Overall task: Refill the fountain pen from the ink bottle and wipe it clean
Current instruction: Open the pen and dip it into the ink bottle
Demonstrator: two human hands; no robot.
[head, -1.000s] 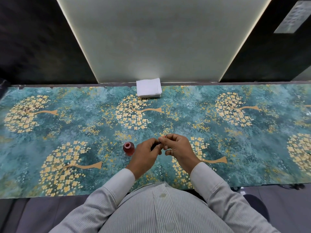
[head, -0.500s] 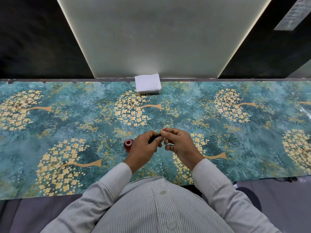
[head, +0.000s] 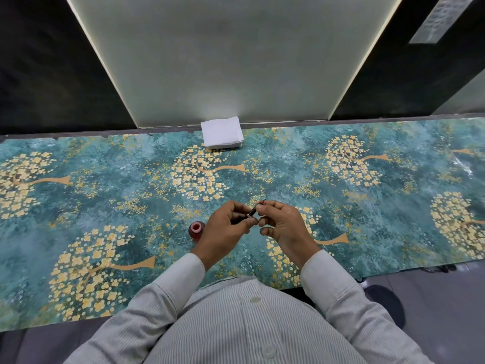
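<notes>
So in the head view, the only view given, the fountain pen (head: 251, 212) is held up off the bench (head: 367, 219) between both hands, pretty much dead centre in front of the body. The left hand (head: 225, 229) is pinched around the lower, nearer end of the dark barrel, and the right hand (head: 282, 227) is clamped on the upper, far end, where a bit of red is seen poking out past the fingertips. The long axis is tilted, running from near-left up to far-right, so the two hands are basically butted together with only a short stretch of barrel and a metal ring left showing between them. Whether the pen is being unscrewed or screwed back can't be told from this. The ink bottle (head: 196, 230) is stood open on the bench just beside the left hand, on its outer side and slightly lower in frame, so the left hand is clearly the nearer one; any dip would mean the pen being swung down and to the left. The stack of white tissues (head: 222, 132) is parked at the far edge of the bench, well apart from everything, straight ahead and a little left, and a proper reach forward would be needed for wiping.
</notes>
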